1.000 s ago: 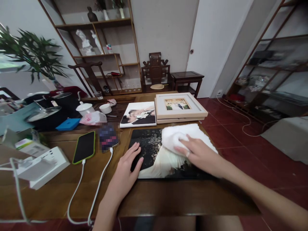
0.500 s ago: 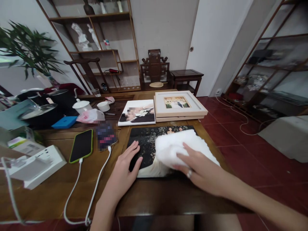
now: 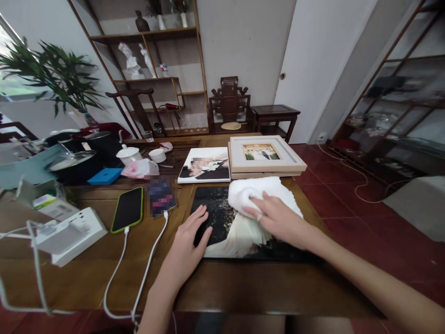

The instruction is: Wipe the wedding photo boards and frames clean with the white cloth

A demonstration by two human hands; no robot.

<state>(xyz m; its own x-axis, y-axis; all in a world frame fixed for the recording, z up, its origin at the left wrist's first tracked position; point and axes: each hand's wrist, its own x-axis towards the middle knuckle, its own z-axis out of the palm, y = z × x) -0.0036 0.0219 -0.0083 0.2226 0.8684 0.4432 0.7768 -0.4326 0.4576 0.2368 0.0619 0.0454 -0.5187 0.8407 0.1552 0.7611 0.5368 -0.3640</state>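
A large dark photo print (image 3: 222, 218) lies flat on the wooden table (image 3: 243, 287) in front of me. My left hand (image 3: 189, 246) rests open on its left edge, fingers flat. My right hand (image 3: 274, 218) presses a white cloth (image 3: 253, 192) onto the upper part of the print, fingers stretched over the cloth.
Beyond the print lie a smaller photo print (image 3: 206, 164) and stacked light wood frames (image 3: 264, 155). To the left are a green-cased phone (image 3: 128, 209) and a second phone (image 3: 160, 197), both on white cables, and a white box (image 3: 69, 234). Pots (image 3: 74, 160), cups and a plant stand at far left.
My right hand slid the white cloth from the print's near part up toward its far edge. My left hand stayed on the left edge.
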